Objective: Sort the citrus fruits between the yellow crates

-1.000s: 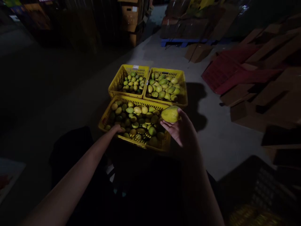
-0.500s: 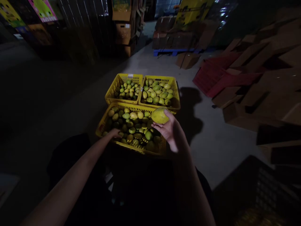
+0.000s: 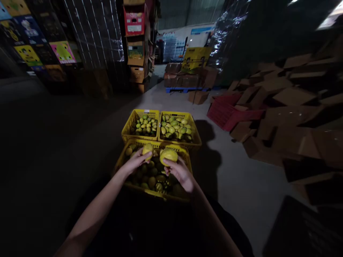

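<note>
Both of my hands are raised over the nearest yellow crate (image 3: 190,155), and each grips a fruit. Between the thumb and fingers of my left hand (image 3: 136,160) is a yellow lemon (image 3: 147,150). My right hand (image 3: 182,174) is closed around a larger yellow-green lemon (image 3: 168,155), its thumb across the near side. The two lemons are side by side with a small gap between them. Below them, many green and yellow lemons (image 3: 152,182) fill the crate, partly in shadow and partly hidden by my hands.
Behind the near crate stand a left yellow crate (image 3: 127,125) and a right yellow crate (image 3: 195,135), both holding similar fruit. A red crate (image 3: 225,113) and a heap of cardboard boxes (image 3: 292,117) lie to the right. Farther back are a loaded blue pallet (image 3: 184,90) and stacked cartons (image 3: 137,74).
My left hand has come up from among the fruit with a lemon in it. My right hand has brought its lemon leftward beside it. The head view has tilted up.
</note>
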Motion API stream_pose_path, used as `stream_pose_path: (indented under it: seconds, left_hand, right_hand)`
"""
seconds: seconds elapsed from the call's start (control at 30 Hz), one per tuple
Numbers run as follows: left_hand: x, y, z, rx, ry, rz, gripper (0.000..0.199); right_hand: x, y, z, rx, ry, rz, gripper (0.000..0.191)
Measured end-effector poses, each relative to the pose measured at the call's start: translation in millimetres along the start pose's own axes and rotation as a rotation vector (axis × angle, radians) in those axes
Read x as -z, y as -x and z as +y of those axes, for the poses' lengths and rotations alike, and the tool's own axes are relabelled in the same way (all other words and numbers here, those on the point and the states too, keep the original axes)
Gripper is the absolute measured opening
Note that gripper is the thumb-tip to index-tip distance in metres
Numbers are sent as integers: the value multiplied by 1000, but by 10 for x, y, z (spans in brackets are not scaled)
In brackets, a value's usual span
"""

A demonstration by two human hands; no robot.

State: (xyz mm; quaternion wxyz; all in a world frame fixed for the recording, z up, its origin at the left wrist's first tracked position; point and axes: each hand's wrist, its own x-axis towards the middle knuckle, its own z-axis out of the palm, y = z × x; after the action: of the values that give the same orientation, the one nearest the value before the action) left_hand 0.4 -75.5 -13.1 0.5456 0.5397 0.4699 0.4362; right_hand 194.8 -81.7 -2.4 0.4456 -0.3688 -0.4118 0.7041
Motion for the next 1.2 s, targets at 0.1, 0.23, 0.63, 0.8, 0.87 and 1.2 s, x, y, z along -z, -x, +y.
stream_pose_path:
  seconds: [0.1, 0.23, 0.63, 0.8, 0.87, 1.2]
  left_hand:
    - [-40, -18, -26, -160, -134, 100, 51]
    - [-8, -108, -74, -296, -193, 204, 57]
    - [39, -100, -58, -454, -316, 248, 51]
    - [25, -76, -55, -403, -221, 218, 50]
    - [19, -71, -53, -398, -185, 220, 49]
    - [-9, -72, -36, -327, -62, 171, 50]
  right_hand:
    - [-57, -41, 60, 59, 144, 62, 41]
    - [-50, -140, 132, 169, 330, 154, 43]
    - [-149, -261, 133, 244, 273, 238, 49]
    - [-150, -265, 166, 244, 292, 230, 51]
    - [-148, -267, 178, 241, 299, 229, 51]
    - [-153, -260, 164, 227, 317, 251, 51]
